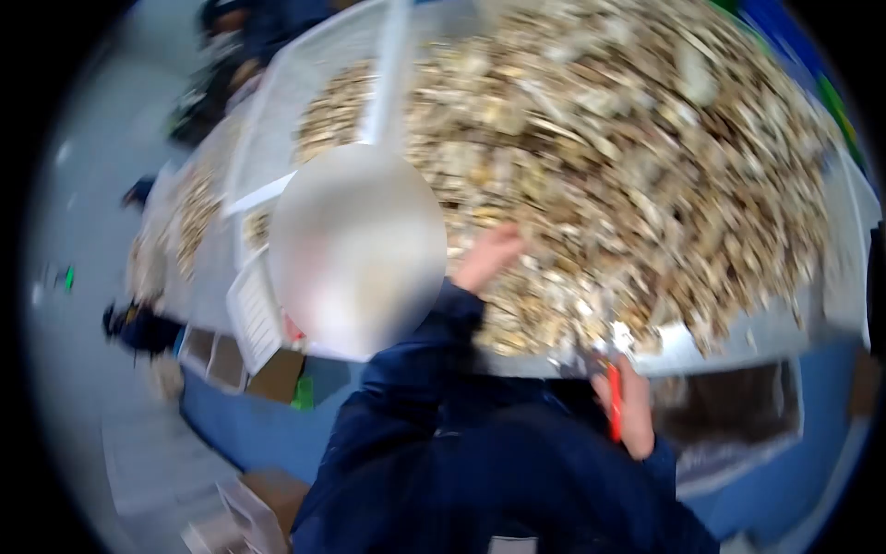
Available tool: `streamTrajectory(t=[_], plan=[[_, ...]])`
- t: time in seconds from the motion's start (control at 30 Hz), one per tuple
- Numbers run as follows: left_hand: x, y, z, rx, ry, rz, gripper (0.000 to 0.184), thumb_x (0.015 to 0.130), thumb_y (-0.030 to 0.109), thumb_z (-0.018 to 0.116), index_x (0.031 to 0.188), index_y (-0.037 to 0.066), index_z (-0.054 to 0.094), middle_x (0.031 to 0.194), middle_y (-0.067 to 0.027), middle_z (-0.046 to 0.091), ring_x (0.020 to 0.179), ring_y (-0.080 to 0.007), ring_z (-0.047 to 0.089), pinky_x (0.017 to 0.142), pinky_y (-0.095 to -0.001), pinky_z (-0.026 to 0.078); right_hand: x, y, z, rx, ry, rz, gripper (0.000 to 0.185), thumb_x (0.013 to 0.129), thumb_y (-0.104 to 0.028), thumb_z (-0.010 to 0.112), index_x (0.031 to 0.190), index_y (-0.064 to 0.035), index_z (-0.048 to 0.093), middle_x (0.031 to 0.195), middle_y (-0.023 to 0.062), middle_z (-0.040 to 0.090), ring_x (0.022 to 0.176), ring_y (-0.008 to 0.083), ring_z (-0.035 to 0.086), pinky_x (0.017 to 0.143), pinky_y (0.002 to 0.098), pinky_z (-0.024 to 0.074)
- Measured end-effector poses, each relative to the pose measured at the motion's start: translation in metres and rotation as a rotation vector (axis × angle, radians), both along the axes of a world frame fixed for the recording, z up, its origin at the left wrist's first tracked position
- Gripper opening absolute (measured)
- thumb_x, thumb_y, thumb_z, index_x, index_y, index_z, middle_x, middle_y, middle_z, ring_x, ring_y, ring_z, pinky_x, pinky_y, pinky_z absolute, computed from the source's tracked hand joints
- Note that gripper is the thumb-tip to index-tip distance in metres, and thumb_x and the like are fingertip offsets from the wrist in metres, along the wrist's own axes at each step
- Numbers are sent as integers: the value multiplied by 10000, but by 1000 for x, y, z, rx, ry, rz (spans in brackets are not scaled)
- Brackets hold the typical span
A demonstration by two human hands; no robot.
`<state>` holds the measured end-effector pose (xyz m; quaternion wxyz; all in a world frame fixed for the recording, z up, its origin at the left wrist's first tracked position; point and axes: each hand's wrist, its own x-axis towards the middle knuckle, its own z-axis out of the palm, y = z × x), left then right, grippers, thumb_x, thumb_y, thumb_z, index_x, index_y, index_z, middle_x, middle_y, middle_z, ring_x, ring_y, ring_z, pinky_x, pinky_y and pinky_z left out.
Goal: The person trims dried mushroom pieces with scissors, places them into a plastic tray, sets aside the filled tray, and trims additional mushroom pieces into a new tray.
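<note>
A large heap of pale brown dried pieces, perhaps mushrooms [628,175], covers a metal-edged table [766,323]. My left hand [489,257] rests at the near left part of the heap, its fingers bent together; whatever they hold is too blurred to make out. At the table's front edge my right hand [632,406] is closed around a red-handled tool [615,402], whose dark head points toward the heap. Near that head lies a whitish piece [623,334].
White trays [254,148] with more pieces stand at the left, partly behind a round blurred patch. Beyond them are people in dark clothes [277,18]. Below the table are a bin [738,406] at right and boxes [277,374] at left.
</note>
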<state>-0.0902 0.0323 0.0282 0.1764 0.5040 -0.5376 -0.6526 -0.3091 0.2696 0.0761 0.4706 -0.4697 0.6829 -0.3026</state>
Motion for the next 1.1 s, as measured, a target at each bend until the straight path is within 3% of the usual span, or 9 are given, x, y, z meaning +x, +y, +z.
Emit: streamTrajectory(t=[0.03, 0.07, 0.2, 0.47, 0.53, 0.6, 0.77, 1.0, 1.1], plan=[[7, 4, -3, 210, 235, 64, 296, 844, 223, 636, 1079, 49, 594, 884, 8, 631, 719, -89, 541, 603, -243, 423, -1, 4, -19, -126, 7, -4, 288, 884, -188, 582, 1108, -8, 571, 617, 55, 577, 474, 125, 544, 468, 278, 468], [-3, 20, 22, 247, 500, 192, 146, 891, 161, 613, 1020, 102, 577, 836, 21, 602, 711, -64, 516, 581, -200, 387, 3, 1, -10, -84, -60, -48, 280, 892, -170, 564, 1117, -3, 559, 590, 39, 534, 483, 125, 549, 476, 278, 483], [12, 35, 37, 361, 778, 71, 260, 903, 126, 603, 1147, 65, 538, 1038, -34, 630, 907, -105, 599, 652, -200, 429, 4, -5, -10, -27, -127, -45, 261, 934, -166, 524, 1139, -5, 542, 568, 1, 461, 474, 86, 480, 494, 259, 490], [21, 76, 28, 345, 926, 339, 233, 938, 149, 560, 1153, 62, 535, 981, -25, 580, 848, -123, 558, 702, -246, 448, 4, -14, -11, -42, 70, 80, 358, 909, -211, 575, 1199, -4, 540, 612, 7, 512, 493, 95, 521, 502, 247, 490], [23, 83, 25, 431, 911, 397, 249, 950, 140, 539, 1183, 52, 522, 1038, -57, 591, 968, -163, 590, 834, -300, 493, 7, -19, -6, -65, 121, 132, 351, 881, -214, 619, 1167, -17, 565, 592, 8, 524, 509, 99, 552, 499, 248, 475], [25, 86, 22, 460, 936, 329, 339, 955, 79, 487, 1290, 41, 454, 1198, -94, 573, 1153, -216, 555, 1026, -377, 440, 17, -26, 12, 22, 53, 104, 393, 853, -267, 691, 1099, 3, 546, 626, 150, 546, 549, 290, 570, 542, 351, 436], [22, 89, 38, 510, 1072, 317, 525, 975, 134, 453, 1462, 70, 266, 1445, -132, 385, 1355, -271, 362, 1116, -445, 328, 28, -31, 21, 0, 68, 149, 436, 857, -276, 693, 1145, 2, 521, 611, 147, 539, 539, 300, 570, 540, 345, 436], [25, 94, 19, 660, 1243, 386, 471, 1018, 171, 387, 1465, 75, 274, 1421, -97, 445, 1286, -222, 459, 1054, -420, 405, 29, -31, 22, 12, 113, 183, 471, 847, -291, 702, 1153, 9, 506, 629, 168, 544, 570, 335, 577, 559, 363, 442], [28, 94, 3, 832, 1585, 323, 435, 1010, 141, 418, 1432, 83, 334, 1377, -69, 500, 1217, -185, 527, 996, -385, 458, 32, -35, 30, 21, 129, 210, 472, 844, -290, 704, 1144, 13, 503, 636, 176, 546, 583, 352, 581, 561, 370, 443]])
